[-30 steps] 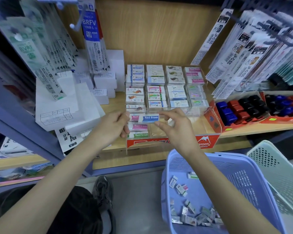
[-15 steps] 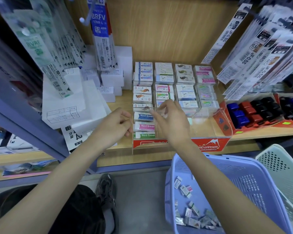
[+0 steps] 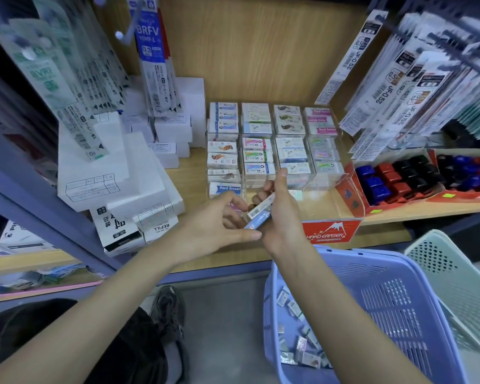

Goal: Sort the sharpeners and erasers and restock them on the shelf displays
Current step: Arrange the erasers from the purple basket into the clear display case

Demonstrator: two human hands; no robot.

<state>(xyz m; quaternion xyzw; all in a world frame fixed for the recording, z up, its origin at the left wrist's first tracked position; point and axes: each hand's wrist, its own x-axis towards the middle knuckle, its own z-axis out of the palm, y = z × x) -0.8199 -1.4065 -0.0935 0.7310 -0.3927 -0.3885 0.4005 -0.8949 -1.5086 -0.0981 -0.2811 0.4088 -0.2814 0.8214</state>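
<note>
Two hands (image 3: 216,225) (image 3: 283,217) around slim, paper-sleeved rectangular erasers (image 3: 257,218).

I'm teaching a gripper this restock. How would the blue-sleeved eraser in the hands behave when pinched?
Likely stiff: the blue-sleeved eraser looks block-shaped between left hand and right hand. Flat faces, so unlikely to roll. Probably light, given the pinch.

eraser display (image 3: 330,200) on shelf (image 3: 194,167), basket (image 3: 394,300) before it, boxes (image 3: 117,173) left

even, fairly bright light from above, shadows soft under the shelf (image 3: 261,253). hanging packs (image 3: 427,79) at both top corners smear with motion blur and wide-angle bend. glare whitens the clear tray (image 3: 327,189).
</note>
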